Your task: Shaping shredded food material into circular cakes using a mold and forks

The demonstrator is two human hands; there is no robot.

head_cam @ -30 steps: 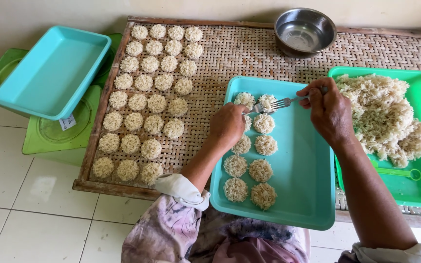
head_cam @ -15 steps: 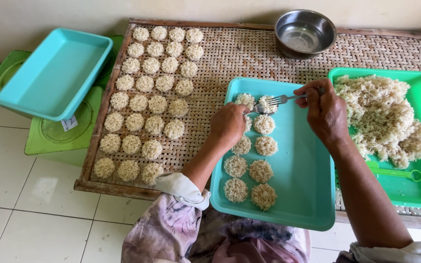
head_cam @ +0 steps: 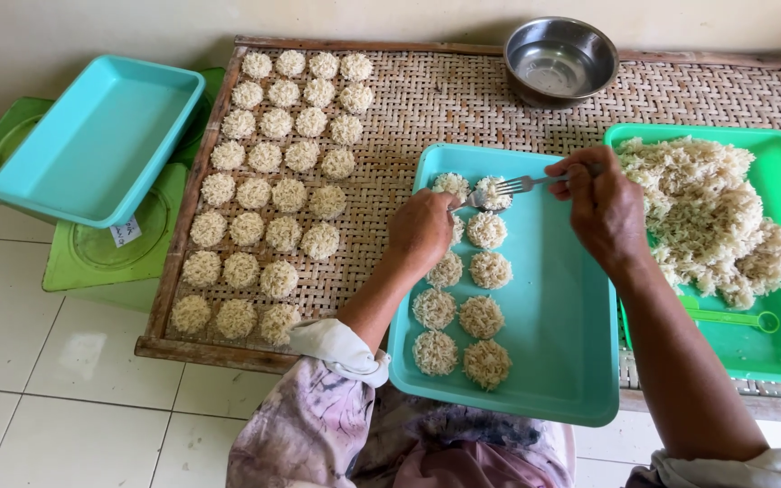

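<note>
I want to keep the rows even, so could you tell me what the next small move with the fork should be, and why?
Probably press the fork down on the top right cake, steadied by the left hand: it looks looser than the finished cakes below in the blue tray.

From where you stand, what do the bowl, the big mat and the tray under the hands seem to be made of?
Bowl: probably steel, grey and shiny with reflections. Mat: looks like woven bamboo or cane strips, matte tan, in a wooden frame. Turquoise tray: likely plastic, smooth, evenly coloured, with rounded moulded rim.
</note>
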